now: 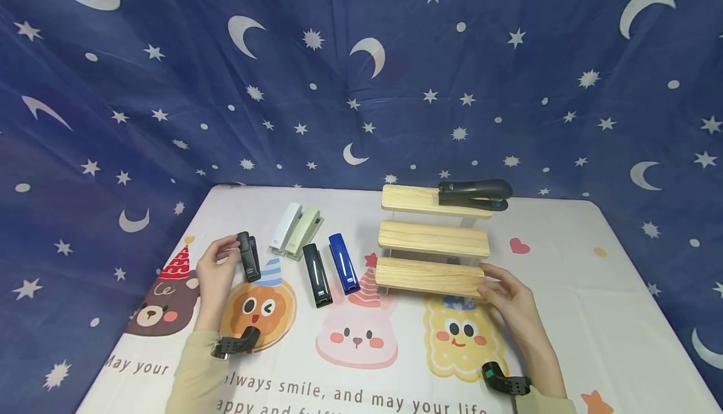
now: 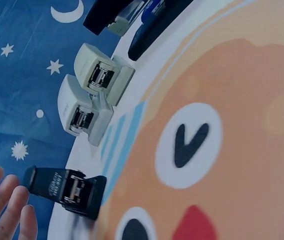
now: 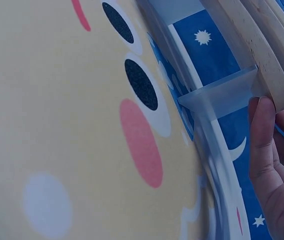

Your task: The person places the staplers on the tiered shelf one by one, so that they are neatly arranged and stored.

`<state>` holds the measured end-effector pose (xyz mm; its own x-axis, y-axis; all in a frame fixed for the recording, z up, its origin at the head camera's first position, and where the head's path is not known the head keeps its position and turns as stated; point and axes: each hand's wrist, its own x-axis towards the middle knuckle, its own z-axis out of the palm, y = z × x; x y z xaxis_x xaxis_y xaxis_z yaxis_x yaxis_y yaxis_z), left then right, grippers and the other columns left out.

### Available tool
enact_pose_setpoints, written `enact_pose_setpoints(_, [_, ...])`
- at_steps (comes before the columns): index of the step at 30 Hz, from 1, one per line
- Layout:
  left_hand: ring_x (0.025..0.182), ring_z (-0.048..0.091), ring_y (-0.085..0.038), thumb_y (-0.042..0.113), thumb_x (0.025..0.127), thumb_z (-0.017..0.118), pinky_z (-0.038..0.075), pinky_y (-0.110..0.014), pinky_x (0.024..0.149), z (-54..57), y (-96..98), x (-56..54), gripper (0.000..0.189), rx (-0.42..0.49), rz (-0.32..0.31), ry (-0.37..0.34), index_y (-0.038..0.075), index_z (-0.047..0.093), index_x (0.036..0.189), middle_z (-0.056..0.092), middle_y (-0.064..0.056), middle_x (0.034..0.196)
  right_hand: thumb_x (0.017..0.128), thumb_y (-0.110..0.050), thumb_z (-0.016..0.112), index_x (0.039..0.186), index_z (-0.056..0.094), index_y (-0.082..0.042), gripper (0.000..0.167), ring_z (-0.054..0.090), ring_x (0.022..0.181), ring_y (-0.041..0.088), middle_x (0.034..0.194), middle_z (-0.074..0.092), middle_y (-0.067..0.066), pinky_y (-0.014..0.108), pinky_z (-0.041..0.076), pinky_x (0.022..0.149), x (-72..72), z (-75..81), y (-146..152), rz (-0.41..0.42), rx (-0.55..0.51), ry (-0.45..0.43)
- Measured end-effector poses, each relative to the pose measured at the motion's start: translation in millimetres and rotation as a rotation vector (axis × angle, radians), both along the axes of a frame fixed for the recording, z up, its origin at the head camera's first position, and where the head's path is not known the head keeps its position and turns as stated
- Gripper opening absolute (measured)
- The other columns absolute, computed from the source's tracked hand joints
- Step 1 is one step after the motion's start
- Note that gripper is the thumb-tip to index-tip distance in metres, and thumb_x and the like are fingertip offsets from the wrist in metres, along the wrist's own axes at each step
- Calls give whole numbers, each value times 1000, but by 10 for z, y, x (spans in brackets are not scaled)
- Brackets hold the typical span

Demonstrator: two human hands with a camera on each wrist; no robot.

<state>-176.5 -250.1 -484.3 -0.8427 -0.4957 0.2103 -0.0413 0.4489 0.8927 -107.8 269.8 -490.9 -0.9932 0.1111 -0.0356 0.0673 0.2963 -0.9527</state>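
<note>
My left hand (image 1: 217, 270) is beside a small black stapler (image 1: 249, 257), fingertips right at its far end. In the left wrist view, the loosely bent fingers (image 2: 4, 207) are next to that end of the stapler (image 2: 64, 190), with the thumb apart from it. On the right, my right hand (image 1: 511, 298) grips the right end of the lowest wooden step of a three-tier display stand (image 1: 429, 277). Thumb and fingers pinch the step's rounded end (image 3: 274, 85) in the right wrist view, above a clear side support (image 3: 222, 97).
White (image 1: 286, 227) and pale green (image 1: 304, 232) staplers lie side by side behind the middle of the table. Nearer are a black stapler (image 1: 317, 275) and a blue stapler (image 1: 344, 263). A large black stapler (image 1: 474, 193) rests on the top step. Behind hangs a starry blue curtain (image 1: 316, 132).
</note>
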Motion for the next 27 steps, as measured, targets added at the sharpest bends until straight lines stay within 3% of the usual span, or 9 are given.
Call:
enact_pose_setpoints(3, [81,52,8,4,88,57,38,-14,75,-46,6,23,29,13,32,1,6,67,114,64,16,90,90,-16,66,135,48,1,51,63,84,-5,89,64,-20,13,51,76,1,-2,1,2,-3,-2])
enact_pose_setpoints(5, [79,51,10,3,88,58,39,-11,73,-69,23,41,29,16,56,-8,5,67,115,62,18,90,90,-17,66,135,48,1,51,63,84,-5,88,64,-20,13,51,76,2,-2,3,1,-4,-4])
enact_pose_setpoints(7, [77,50,11,4,88,59,40,-7,70,-87,46,61,30,40,65,-27,5,65,118,64,11,94,90,-17,66,135,48,1,51,63,84,-5,88,64,-20,12,51,76,3,-3,4,-1,-1,-7])
enact_pose_setpoints(11, [74,49,16,8,88,61,42,-2,64,-104,103,102,38,84,44,-81,4,60,126,65,-15,110,91,-16,65,136,49,0,51,63,84,-5,87,63,-20,12,51,76,4,-2,5,-7,9,-12])
enact_pose_setpoints(15, [75,48,16,10,87,64,39,0,64,-121,139,123,48,105,17,-142,4,53,133,61,-22,118,91,-16,65,136,49,0,50,63,85,-5,87,64,-19,12,51,76,7,-3,5,-7,2,-18])
enact_pose_setpoints(22, [100,56,-23,10,85,67,35,1,65,-143,197,88,59,67,4,-205,4,44,139,57,-22,121,90,-15,65,135,49,0,50,63,84,-5,87,64,-19,12,51,76,5,-2,7,-7,-1,-12])
enact_pose_setpoints(27, [106,55,-33,7,83,67,40,-20,81,-157,226,69,65,37,4,-219,1,41,141,54,-25,123,90,-17,66,136,48,0,52,63,85,-5,87,64,-19,12,50,77,-4,2,5,-1,-4,-15])
